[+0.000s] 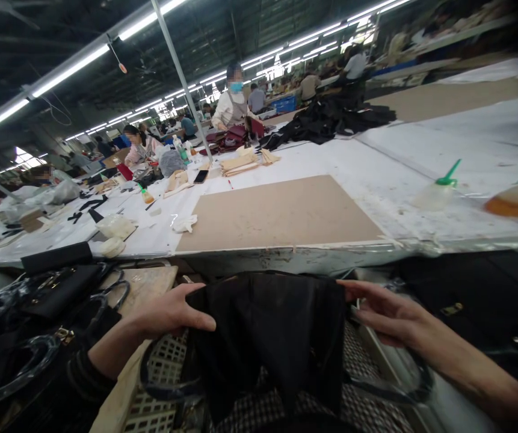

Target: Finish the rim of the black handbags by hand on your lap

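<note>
A black handbag [270, 325] is in front of me at the bottom middle, with dark fabric hanging down its near side. A looped handle [168, 390] sticks out at its left and another handle [389, 391] at its right. My left hand [175, 313] is closed on the bag's upper left edge, thumb on the near face and fingers behind. At the upper right edge, my right hand [387, 313] grips the bag with its fingertips, partly hidden by the fabric. Checked cloth [367, 373] shows below the bag.
A brown board [281, 213] lies on the white worktable [331, 162]. Glue bottles [437, 189] stand at right. Finished-looking black bags [60, 288] lie at left, more black bags [479, 307] at right. A plastic crate [154, 385] sits below. Co-workers [234, 105] work across the table.
</note>
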A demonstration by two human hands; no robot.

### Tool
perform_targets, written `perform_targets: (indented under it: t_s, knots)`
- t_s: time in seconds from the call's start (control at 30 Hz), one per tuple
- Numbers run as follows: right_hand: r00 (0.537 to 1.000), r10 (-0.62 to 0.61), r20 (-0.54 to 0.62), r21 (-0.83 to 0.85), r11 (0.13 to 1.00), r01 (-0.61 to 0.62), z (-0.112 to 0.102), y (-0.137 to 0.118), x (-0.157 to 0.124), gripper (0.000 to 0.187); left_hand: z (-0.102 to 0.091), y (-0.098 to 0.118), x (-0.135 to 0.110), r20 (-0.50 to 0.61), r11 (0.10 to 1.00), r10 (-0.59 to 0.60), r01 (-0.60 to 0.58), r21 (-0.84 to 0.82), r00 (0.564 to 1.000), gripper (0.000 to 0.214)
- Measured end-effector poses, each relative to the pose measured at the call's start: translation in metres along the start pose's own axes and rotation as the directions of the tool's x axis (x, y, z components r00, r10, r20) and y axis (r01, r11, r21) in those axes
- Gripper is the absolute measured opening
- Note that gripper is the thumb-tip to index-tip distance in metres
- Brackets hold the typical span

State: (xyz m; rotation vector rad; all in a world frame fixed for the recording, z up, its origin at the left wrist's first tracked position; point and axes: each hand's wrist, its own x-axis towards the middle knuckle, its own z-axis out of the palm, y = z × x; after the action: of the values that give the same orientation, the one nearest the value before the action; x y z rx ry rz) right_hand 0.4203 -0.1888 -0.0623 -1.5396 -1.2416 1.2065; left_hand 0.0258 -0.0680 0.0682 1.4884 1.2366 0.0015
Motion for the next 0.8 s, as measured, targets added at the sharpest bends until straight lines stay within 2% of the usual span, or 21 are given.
perform_targets:
  t_s: [0.1,0.2,0.23,0.3,0.37,0.4,0.43,0.5,0.57,0.67,0.77,0.8]
  knots:
    - [0.99,-0.007,0.139,-0.058,0.998,0.015,-0.01,0.017,0.001,0.052,0.015,-0.012,0.008,0.014,0.999,0.045,-0.045,-0.027,0.999,0.049]
    - [0.969,-0.06,0.24,-0.343,0.928,0.143,-0.011,0.04,0.007,0.034,0.036,-0.027,0.022,0.025,0.988,0.117,-0.114,-0.102,0.993,0.045]
    - [0.969,-0.089,0.229,-0.443,0.877,0.185,-0.013,0.043,0.009,0.032,0.041,-0.031,0.025,0.027,0.984,0.127,-0.122,-0.128,0.992,0.043]
    - [0.973,-0.206,0.107,-0.605,0.763,0.228,-0.017,0.033,0.014,0.036,0.048,-0.035,0.026,0.037,0.98,0.133,-0.126,-0.153,0.99,0.042]
    - [0.926,-0.376,-0.032,-0.691,0.678,0.251,-0.013,0.003,0.019,0.038,0.05,-0.033,0.023,0.056,0.981,0.129,-0.119,-0.155,0.99,0.043]
    - [0.894,-0.444,-0.061,-0.693,0.663,0.282,-0.006,-0.017,0.021,0.037,0.052,-0.031,0.021,0.07,0.979,0.124,-0.111,-0.169,0.99,0.043]
    - [0.874,-0.485,-0.036,-0.644,0.68,0.351,0.004,-0.038,0.023,0.034,0.053,-0.029,0.018,0.084,0.976,0.121,-0.104,-0.19,0.989,0.043]
    - [0.859,-0.472,0.199,-0.437,0.742,0.509,0.03,-0.075,0.029,0.03,0.056,-0.023,0.013,0.107,0.967,0.126,-0.098,-0.233,0.986,0.041]
    - [0.793,-0.474,0.382,-0.277,0.76,0.588,0.056,-0.096,0.038,0.024,0.06,-0.019,0.01,0.133,0.961,0.135,-0.097,-0.258,0.982,0.04]
    - [0.76,-0.471,0.448,-0.24,0.756,0.609,0.082,-0.093,0.06,0.02,0.062,-0.023,0.006,0.147,0.961,0.122,-0.08,-0.265,0.982,0.038]
    - [0.747,-0.438,0.499,-0.23,0.765,0.602,0.092,-0.077,0.082,0.008,0.061,-0.035,0.005,0.099,0.957,0.083,-0.052,-0.284,0.992,0.041]
    - [0.737,-0.423,0.527,-0.212,0.774,0.597,0.094,-0.073,0.09,0.009,0.061,-0.04,0.004,0.077,0.955,0.071,-0.045,-0.295,0.994,0.044]
